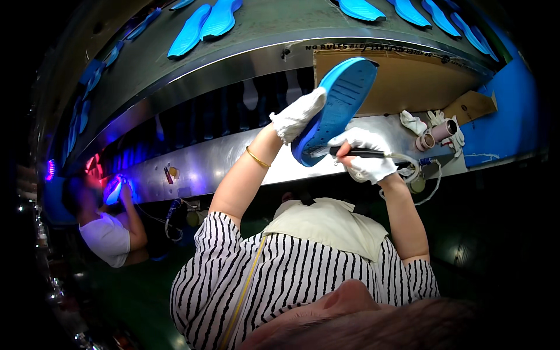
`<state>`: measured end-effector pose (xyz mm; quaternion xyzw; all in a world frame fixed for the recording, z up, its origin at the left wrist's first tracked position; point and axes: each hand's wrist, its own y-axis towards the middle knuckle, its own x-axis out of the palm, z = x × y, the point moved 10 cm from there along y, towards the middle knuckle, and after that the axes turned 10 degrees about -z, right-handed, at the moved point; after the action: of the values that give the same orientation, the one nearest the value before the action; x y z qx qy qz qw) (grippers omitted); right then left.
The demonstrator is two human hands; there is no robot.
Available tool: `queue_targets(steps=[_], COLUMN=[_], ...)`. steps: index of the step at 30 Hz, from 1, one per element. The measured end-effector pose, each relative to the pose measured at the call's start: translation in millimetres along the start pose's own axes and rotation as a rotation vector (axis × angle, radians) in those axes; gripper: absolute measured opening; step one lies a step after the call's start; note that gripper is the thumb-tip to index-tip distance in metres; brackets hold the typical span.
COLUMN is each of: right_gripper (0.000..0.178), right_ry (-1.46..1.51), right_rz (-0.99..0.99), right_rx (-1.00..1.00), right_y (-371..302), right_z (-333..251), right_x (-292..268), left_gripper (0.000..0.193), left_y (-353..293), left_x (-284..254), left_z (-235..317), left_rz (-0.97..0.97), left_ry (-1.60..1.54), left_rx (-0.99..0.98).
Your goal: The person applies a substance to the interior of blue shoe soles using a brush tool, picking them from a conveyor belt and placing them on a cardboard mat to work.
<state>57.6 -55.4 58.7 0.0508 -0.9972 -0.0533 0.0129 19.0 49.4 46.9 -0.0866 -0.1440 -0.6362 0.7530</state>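
A blue shoe sole (345, 96) is held up, tilted, above the metal ledge in front of me. My left hand (299, 115), in a white glove, is closed around its left edge. My right hand (366, 153), gloved too but with bare fingertips showing, grips a slim black-handled tool (368, 153) with a pale tube or cord trailing from its back end. The tool's front end points at the lower part of the sole; I cannot make out its tip clearly or whether it touches.
Blue soles (221, 18) lie on a dark conveyor belt (271, 23) above a metal ledge (210, 166). Cardboard (402, 81) leans behind my hands. White gloves (413, 123) and pinkish cylinders (444, 129) are at right. A co-worker (108, 233) holds a lit sole at left.
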Motion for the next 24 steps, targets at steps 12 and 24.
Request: queue_targets(steps=[12, 24], right_gripper=[0.01, 0.01], right_ry=[-0.197, -0.5], right_rz=[0.002, -0.071], right_rx=[0.037, -0.087], right_y=[6, -1], right_z=[14, -20], right_x=[-10, -24], left_gripper=[0.067, 0.063], left_y=[14, 0], left_x=[-25, -28], left_z=[-28, -12], left_rz=[0.126, 0.235], left_ry=[0.233, 0.032], left_rx=[-0.417, -0.317])
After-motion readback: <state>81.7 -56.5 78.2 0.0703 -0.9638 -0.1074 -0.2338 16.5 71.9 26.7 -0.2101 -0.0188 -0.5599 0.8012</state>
